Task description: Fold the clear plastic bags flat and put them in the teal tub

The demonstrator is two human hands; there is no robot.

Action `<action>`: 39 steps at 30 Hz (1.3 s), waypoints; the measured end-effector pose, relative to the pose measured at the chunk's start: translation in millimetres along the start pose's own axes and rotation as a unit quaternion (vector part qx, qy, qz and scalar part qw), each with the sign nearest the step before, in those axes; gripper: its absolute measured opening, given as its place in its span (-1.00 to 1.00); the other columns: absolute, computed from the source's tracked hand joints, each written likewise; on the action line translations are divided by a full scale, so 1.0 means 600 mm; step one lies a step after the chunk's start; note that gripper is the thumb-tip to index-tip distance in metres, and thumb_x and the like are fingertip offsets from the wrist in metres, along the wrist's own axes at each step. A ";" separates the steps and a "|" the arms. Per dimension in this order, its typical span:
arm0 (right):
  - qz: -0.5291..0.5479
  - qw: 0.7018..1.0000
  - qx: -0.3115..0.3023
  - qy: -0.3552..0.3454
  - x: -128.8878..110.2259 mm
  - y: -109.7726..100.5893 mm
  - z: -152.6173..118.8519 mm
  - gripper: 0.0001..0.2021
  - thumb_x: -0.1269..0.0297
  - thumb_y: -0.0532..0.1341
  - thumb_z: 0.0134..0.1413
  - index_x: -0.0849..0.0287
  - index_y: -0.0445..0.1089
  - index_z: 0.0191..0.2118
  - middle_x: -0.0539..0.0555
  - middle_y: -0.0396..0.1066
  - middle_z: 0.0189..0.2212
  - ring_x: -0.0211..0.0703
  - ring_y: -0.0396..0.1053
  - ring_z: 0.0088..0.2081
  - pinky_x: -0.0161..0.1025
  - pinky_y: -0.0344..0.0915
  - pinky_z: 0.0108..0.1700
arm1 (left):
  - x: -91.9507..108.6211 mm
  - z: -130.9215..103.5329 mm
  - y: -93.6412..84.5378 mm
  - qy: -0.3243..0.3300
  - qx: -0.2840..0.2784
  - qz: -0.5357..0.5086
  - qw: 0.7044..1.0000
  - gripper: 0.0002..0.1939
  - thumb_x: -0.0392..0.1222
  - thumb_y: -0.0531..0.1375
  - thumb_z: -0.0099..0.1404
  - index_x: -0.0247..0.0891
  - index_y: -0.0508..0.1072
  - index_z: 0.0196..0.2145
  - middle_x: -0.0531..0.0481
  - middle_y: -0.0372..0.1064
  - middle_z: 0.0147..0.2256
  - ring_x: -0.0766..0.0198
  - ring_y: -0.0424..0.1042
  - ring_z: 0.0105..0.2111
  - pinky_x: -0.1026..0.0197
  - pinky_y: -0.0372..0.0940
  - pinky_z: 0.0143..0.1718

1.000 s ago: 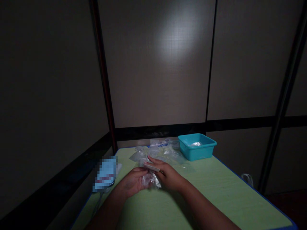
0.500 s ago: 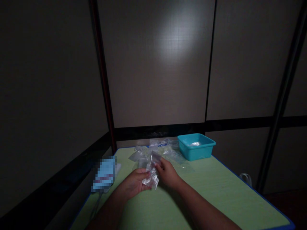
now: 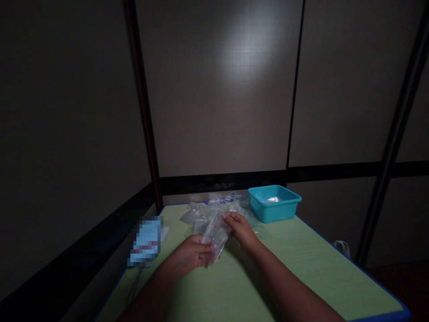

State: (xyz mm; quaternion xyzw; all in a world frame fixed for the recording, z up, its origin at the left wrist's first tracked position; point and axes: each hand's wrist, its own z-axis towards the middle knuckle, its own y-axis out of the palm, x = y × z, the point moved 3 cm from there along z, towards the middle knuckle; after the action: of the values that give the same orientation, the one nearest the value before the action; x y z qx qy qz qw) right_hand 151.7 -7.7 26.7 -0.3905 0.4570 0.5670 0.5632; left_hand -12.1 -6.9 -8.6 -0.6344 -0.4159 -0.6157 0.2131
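A clear plastic bag [image 3: 217,236] is stretched between my two hands above the green table [image 3: 301,268]. My left hand [image 3: 192,255] pinches its lower left edge, thumb on top. At the upper right corner, my right hand [image 3: 238,226] grips the bag between thumb and fingers. Just beyond the hands lies a loose pile of clear plastic bags [image 3: 197,212], partly hidden by the held one. The turquoise basin [image 3: 276,212] stands behind and right of my right hand, with a shiny clear piece of plastic [image 3: 273,200] inside.
A blurred-out light blue object [image 3: 145,241] with a cord stands at the table's left edge. Dark panelled doors [image 3: 221,112] rise behind the table, and another panelled wall closes in on the left. Something white and looped [image 3: 342,247] shows beyond the right edge.
The bag was crumpled and bunched between my hands; now it is drawn out flatter and longer. My right hand has shifted slightly up and to the right.
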 end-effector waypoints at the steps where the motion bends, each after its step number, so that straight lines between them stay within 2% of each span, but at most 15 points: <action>1: -0.023 1.000 0.003 0.013 0.002 -0.009 0.004 -0.65 0.01 0.21 -0.14 0.26 0.36 -0.44 0.00 0.34 -0.59 -0.29 0.25 -0.56 -0.37 0.16 -0.52 | 0.002 -0.002 0.000 -0.008 -0.003 0.009 1.000 -0.63 -0.17 0.39 -0.11 -0.39 0.45 -0.34 -0.09 0.48 -0.44 0.19 0.48 -0.41 0.22 0.29 -0.36; 6: -0.166 0.983 -0.002 0.073 0.022 -0.040 0.017 -0.76 0.18 0.22 -0.16 0.26 0.31 -0.60 -0.08 0.22 -0.74 -0.38 0.11 -0.68 -0.41 0.01 -0.62 | 0.009 -0.016 -0.001 -0.047 -0.007 0.063 0.997 -0.61 -0.14 0.40 -0.18 -0.38 0.43 -0.39 -0.02 0.43 -0.52 0.24 0.45 -0.48 0.21 0.29 -0.39; 11: -0.323 0.939 -0.036 0.109 0.038 -0.039 0.013 -0.92 0.40 0.22 -0.22 0.27 0.35 -0.61 -0.09 0.22 -0.78 -0.37 0.15 -0.69 -0.42 0.03 -0.59 | 0.007 -0.023 -0.012 -0.089 0.011 0.159 0.983 -0.55 0.00 0.38 -0.23 -0.35 0.40 -0.42 -0.04 0.43 -0.54 0.15 0.47 -0.47 0.18 0.29 -0.42; 13: -0.389 0.915 -0.036 0.101 0.038 -0.039 0.009 -0.93 0.41 0.22 -0.23 0.28 0.37 -0.61 -0.03 0.29 -0.74 -0.32 0.23 -0.63 -0.40 0.06 -0.55 | 0.009 -0.024 -0.023 -0.097 0.042 0.216 0.971 -0.52 0.10 0.33 -0.16 -0.34 0.40 -0.40 -0.06 0.43 -0.56 0.13 0.46 -0.51 0.19 0.28 -0.48; 16: -0.476 0.875 -0.026 0.086 0.035 -0.037 0.004 -0.94 0.39 0.23 -0.21 0.29 0.41 -0.55 0.11 0.43 -0.56 -0.20 0.35 -0.47 -0.36 0.10 -0.46 | 0.025 -0.029 -0.046 -0.071 0.133 0.315 0.937 -0.53 0.20 0.16 0.04 -0.32 0.37 -0.37 -0.02 0.39 -0.63 0.15 0.42 -0.60 0.20 0.24 -0.55; 19: -0.534 0.841 -0.022 0.084 0.032 -0.033 -0.001 -0.89 0.38 0.20 -0.14 0.28 0.45 -0.43 0.20 0.47 -0.39 -0.11 0.39 -0.33 -0.34 0.14 -0.38 | 0.050 -0.040 -0.053 -0.005 0.242 0.396 0.886 -0.59 0.15 0.04 0.19 -0.30 0.37 -0.33 -0.05 0.41 -0.52 0.13 0.44 -0.46 0.18 0.24 -0.43; 21: -0.560 0.824 -0.023 0.086 0.031 -0.030 -0.005 -0.85 0.35 0.17 -0.09 0.26 0.45 -0.36 0.22 0.47 -0.32 -0.09 0.40 -0.28 -0.33 0.17 -0.34 | 0.064 -0.049 -0.034 0.074 0.298 0.470 0.827 -0.63 0.07 0.00 0.25 -0.28 0.39 -0.26 -0.12 0.42 -0.31 0.10 0.41 -0.24 0.14 0.22 -0.23; 22: -0.570 0.817 -0.025 0.087 0.031 -0.028 -0.007 -0.83 0.34 0.16 -0.06 0.25 0.45 -0.33 0.23 0.47 -0.29 -0.08 0.40 -0.27 -0.32 0.18 -0.33 | 0.068 -0.054 -0.016 0.129 0.317 0.530 0.776 -0.64 0.02 -0.02 0.27 -0.27 0.39 -0.21 -0.15 0.40 -0.21 0.10 0.37 -0.15 0.12 0.19 -0.13; 23: -0.578 0.811 -0.028 0.086 0.030 -0.026 -0.009 -0.82 0.32 0.15 -0.04 0.24 0.45 -0.31 0.23 0.46 -0.28 -0.08 0.41 -0.26 -0.32 0.18 -0.32 | 0.068 -0.058 0.008 0.182 0.322 0.592 0.716 -0.64 -0.01 -0.03 0.28 -0.28 0.38 -0.14 -0.18 0.36 -0.12 0.09 0.32 -0.07 0.09 0.14 -0.04; 24: -0.585 0.806 -0.031 0.085 0.030 -0.024 -0.011 -0.81 0.31 0.14 -0.02 0.23 0.45 -0.29 0.23 0.46 -0.27 -0.08 0.41 -0.25 -0.32 0.19 -0.32 | 0.060 -0.059 0.033 0.206 0.302 0.636 0.680 -0.61 -0.03 -0.03 0.28 -0.28 0.34 -0.04 -0.19 0.31 -0.03 0.08 0.26 0.00 0.08 0.10 0.02; 26: -0.595 0.799 -0.040 0.080 0.030 -0.023 -0.012 -0.79 0.30 0.11 0.01 0.23 0.44 -0.27 0.24 0.46 -0.26 -0.08 0.41 -0.24 -0.31 0.19 -0.32 | 0.032 -0.055 0.078 0.202 0.255 0.691 0.646 -0.47 -0.03 -0.01 0.27 -0.33 0.17 0.13 -0.21 0.10 0.15 0.05 0.08 0.14 0.03 0.01 0.12; 28: -0.603 0.793 -0.054 0.074 0.030 -0.024 -0.012 -0.78 0.29 0.09 0.03 0.22 0.44 -0.27 0.23 0.47 -0.26 -0.08 0.41 -0.24 -0.32 0.19 -0.32 | 0.001 -0.047 0.110 0.164 0.209 0.718 0.644 -0.43 -0.03 -0.08 0.30 -0.35 0.06 0.20 -0.17 -0.09 0.24 0.06 -0.10 0.22 -0.03 -0.08 0.16; 30: -0.609 0.787 -0.067 0.070 0.031 -0.026 -0.009 -0.78 0.30 0.08 0.04 0.22 0.44 -0.28 0.23 0.47 -0.28 -0.10 0.42 -0.25 -0.33 0.19 -0.33 | -0.024 -0.038 0.128 0.132 0.166 0.728 0.652 -0.43 -0.03 -0.16 0.33 -0.34 -0.02 0.23 -0.11 -0.19 0.26 0.11 -0.21 0.24 -0.06 -0.14 0.19; 34: -0.624 0.774 -0.081 0.068 0.033 -0.029 -0.005 -0.77 0.30 0.07 0.05 0.24 0.44 -0.26 0.25 0.47 -0.26 -0.09 0.42 -0.24 -0.33 0.19 -0.33 | -0.042 -0.027 0.127 0.087 0.154 0.725 0.666 -0.40 -0.01 -0.24 0.35 -0.39 -0.10 0.24 -0.11 -0.27 0.26 0.14 -0.28 0.25 -0.08 -0.22 0.21; 39: -0.638 0.764 -0.076 0.065 0.031 -0.022 -0.012 -0.75 0.30 0.06 0.07 0.26 0.43 -0.22 0.29 0.45 -0.24 -0.06 0.42 -0.23 -0.30 0.21 -0.30 | -0.042 -0.029 0.124 0.072 0.147 0.718 0.676 -0.39 0.01 -0.24 0.34 -0.41 -0.05 0.23 -0.16 -0.21 0.25 0.13 -0.24 0.25 -0.09 -0.21 0.20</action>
State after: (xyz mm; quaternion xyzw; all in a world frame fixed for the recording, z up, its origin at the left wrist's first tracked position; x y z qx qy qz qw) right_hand 163.5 -10.3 6.0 -0.6696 0.0933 0.0834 0.7321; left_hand 39.0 -69.0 -12.3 -0.6520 0.0994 -0.2481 0.7096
